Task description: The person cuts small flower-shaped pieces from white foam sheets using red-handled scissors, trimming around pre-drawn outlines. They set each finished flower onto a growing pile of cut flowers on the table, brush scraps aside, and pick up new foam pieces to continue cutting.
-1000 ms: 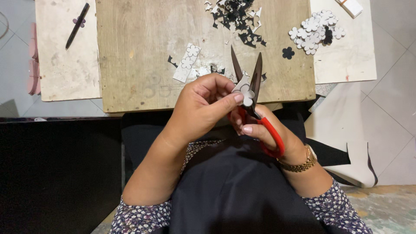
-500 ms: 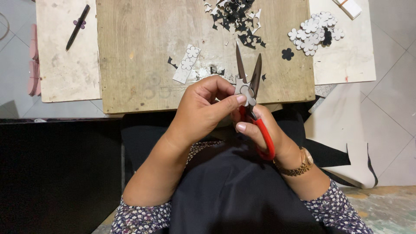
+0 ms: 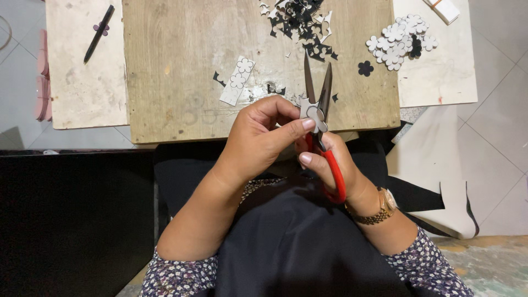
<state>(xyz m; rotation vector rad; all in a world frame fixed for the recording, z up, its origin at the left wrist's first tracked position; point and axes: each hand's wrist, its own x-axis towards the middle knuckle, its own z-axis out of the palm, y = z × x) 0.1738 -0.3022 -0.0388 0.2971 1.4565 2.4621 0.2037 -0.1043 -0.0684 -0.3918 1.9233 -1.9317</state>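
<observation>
Sitting between the parted blades of the red-handled steel scissors (image 3: 322, 118), the small pale flower-shaped card cut-out (image 3: 312, 113) is pinched at its lower edge by the left hand (image 3: 258, 140), above the near edge of the bare wooden worktop (image 3: 181, 60). The right hand (image 3: 335, 165) is closed through the scissor handles. The scissors' long axis runs almost straight away from the body, tips pointing at the far side. Judging by the heap of finished white flower pieces (image 3: 399, 41) far right and the pile of dark offcuts (image 3: 300, 25), many are done; a printed strip of uncut flowers (image 3: 237, 81) remains, and this piece seems nearly trimmed.
</observation>
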